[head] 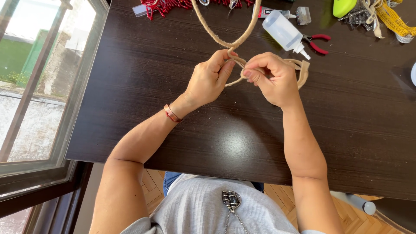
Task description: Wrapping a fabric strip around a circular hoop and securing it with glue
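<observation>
A hoop wrapped in beige cord [225, 42] lies on the dark wooden table [173, 108], its upper part running out of view. My left hand [210, 80] pinches the hoop's lowest point between thumb and fingers. My right hand [273, 78] grips the loose beige cord [303, 71], which loops out to the right of the hand. Both hands meet at the same spot on the hoop. A thin red bracelet sits on my left wrist.
A clear squeeze bottle [286, 34] lies just behind my right hand, red-handled pliers [318, 43] beside it. Red beads [169, 6] lie at the far edge, a yellow measuring tape [394, 19] and a green object [344, 6] far right. A window [39, 86] is at left.
</observation>
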